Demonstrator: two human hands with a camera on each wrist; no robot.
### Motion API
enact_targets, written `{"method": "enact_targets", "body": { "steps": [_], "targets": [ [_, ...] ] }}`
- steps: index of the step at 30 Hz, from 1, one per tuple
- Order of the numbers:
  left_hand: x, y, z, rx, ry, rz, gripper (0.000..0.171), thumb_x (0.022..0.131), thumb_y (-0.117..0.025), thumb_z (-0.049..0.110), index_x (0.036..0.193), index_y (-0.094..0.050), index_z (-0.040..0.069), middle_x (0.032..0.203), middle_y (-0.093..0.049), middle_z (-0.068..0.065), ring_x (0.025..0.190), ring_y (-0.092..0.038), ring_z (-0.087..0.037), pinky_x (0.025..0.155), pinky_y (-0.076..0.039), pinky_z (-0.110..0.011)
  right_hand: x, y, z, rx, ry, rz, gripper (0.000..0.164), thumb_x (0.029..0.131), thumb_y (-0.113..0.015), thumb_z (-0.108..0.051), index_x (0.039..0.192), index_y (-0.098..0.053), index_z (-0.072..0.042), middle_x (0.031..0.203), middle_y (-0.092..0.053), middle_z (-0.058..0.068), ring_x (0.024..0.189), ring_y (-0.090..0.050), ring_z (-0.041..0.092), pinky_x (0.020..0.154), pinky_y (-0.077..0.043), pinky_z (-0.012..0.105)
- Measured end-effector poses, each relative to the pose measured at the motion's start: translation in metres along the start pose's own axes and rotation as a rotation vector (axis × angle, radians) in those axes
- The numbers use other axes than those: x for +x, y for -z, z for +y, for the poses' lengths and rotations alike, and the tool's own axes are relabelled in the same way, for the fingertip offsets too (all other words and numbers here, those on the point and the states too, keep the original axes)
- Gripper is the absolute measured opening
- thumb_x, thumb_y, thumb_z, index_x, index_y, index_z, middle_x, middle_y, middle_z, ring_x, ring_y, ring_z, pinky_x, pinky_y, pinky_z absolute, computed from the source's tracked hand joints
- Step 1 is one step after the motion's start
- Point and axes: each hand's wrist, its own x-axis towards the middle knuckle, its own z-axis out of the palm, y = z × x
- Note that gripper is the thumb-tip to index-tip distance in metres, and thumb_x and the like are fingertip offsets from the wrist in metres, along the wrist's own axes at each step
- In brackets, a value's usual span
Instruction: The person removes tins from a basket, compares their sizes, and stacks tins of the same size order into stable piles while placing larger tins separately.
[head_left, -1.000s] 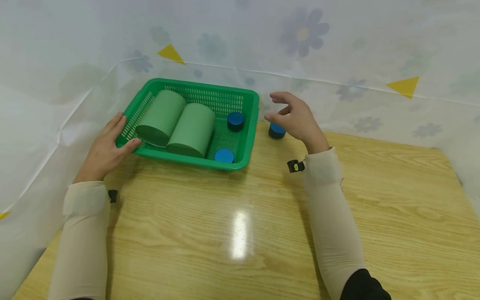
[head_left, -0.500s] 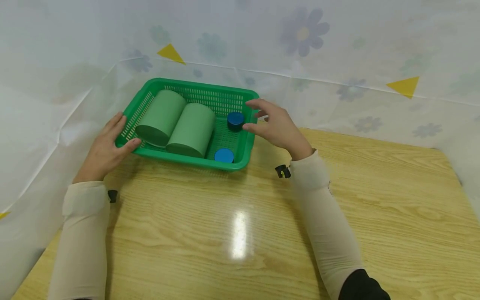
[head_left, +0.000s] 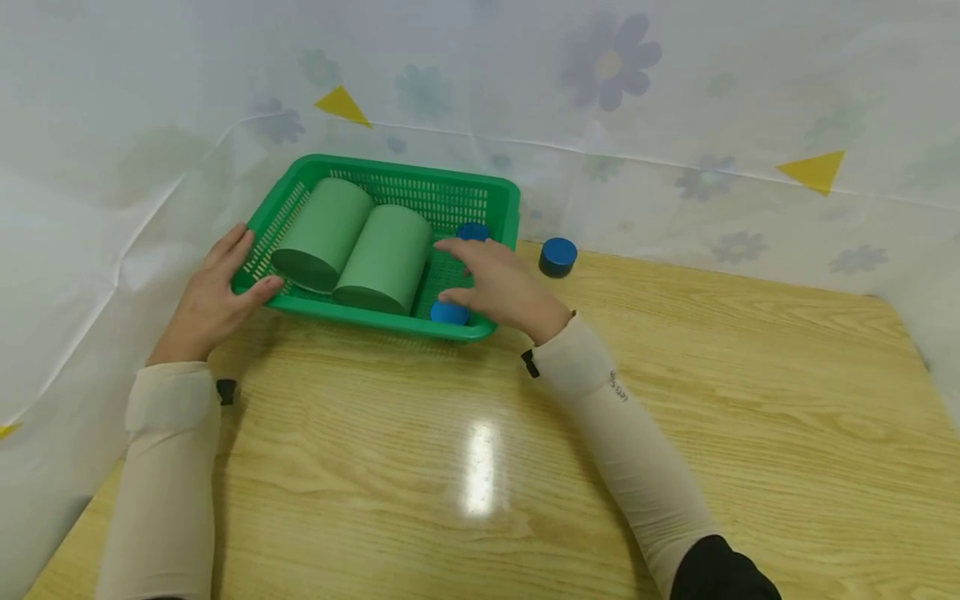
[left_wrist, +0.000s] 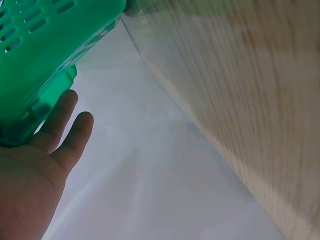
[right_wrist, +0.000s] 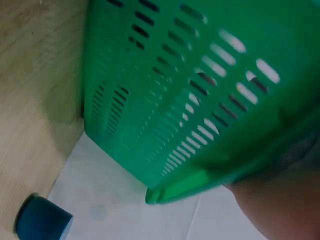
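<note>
Counter [head_left: 675,433]: light wood grain, glossy, glare spot near centre. One blue cap [head_left: 558,256] stands on it near the back edge. White sheet [head_left: 675,100] behind, faint flower print, yellow triangles [head_left: 812,170].

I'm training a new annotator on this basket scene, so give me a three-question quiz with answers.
1. True or false: both green cylinders lie on their sides inside the green basket.
2. How many blue caps are in view, and how many sit outside the basket?
3. Multiple choice: the left hand is A) lifting a cylinder, B) resting on the basket's left rim, C) flat on the wooden table.

Key:
1. True; they lie side by side.
2. Three: one at the back and one at the front of the basket, both by the right hand, and one outside it.
3. B.
</note>
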Motion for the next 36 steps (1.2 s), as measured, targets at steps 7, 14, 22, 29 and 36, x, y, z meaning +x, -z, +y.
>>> {"method": "enact_targets", "body": {
  "steps": [7,14,22,29,36],
  "targets": [
    [0.0,0.002,-0.002,-0.004,-0.007,-0.001,0.084,0.102,-0.056,0.046,0.164,-0.009,0.012,0.169,-0.003,-0.008,0.152,-0.002,-0.039,0.117,-0.007,-0.065,0.006,-0.008,-0.011,-0.254,-0.031,-0.153,0.078,0.092,-0.075,-0.043,0.157,-0.039,-0.017,0.139,-0.061,0.004,0.13,-0.054,0.02,0.12,-0.011,0.054],
    [-0.003,0.002,-0.003,-0.01,-0.011,0.016,0.083,0.102,-0.058,0.042,0.164,-0.008,0.017,0.169,-0.005,-0.009,0.152,-0.004,-0.039,0.117,-0.006,-0.065,0.011,-0.011,-0.022,-0.355,-0.085,-0.219,0.079,0.093,-0.074,-0.042,0.157,-0.038,-0.015,0.13,-0.067,0.003,0.124,-0.059,0.022,0.118,-0.014,0.058],
    [0.0,0.001,-0.002,-0.03,-0.01,0.02,0.083,0.102,-0.059,0.042,0.165,-0.008,0.022,0.169,-0.005,-0.008,0.152,-0.003,-0.04,0.116,-0.005,-0.067,0.017,-0.014,-0.027,-0.425,-0.114,-0.206,0.063,0.093,-0.075,-0.037,0.148,-0.051,-0.015,0.106,-0.071,0.002,0.099,-0.063,0.02,0.11,-0.027,0.057],
    [0.001,0.002,-0.002,-0.034,-0.012,0.026,0.083,0.102,-0.059,0.041,0.165,-0.009,0.022,0.169,-0.006,-0.009,0.152,-0.003,-0.039,0.116,-0.005,-0.066,0.019,-0.016,-0.026,-0.474,-0.116,-0.215,0.068,0.093,-0.075,-0.042,0.151,-0.049,-0.018,0.109,-0.072,0.001,0.094,-0.062,0.019,0.098,-0.032,0.049],
    [-0.001,0.0,-0.003,-0.033,-0.021,0.025,0.084,0.102,-0.06,0.042,0.165,-0.01,0.019,0.168,-0.006,-0.012,0.152,-0.004,-0.04,0.117,-0.005,-0.065,0.02,-0.016,-0.024,-0.469,-0.107,-0.196,0.053,0.095,-0.073,-0.031,0.144,-0.056,-0.017,0.098,-0.07,0.001,0.085,-0.058,0.017,0.091,-0.033,0.045]
  ]
}}
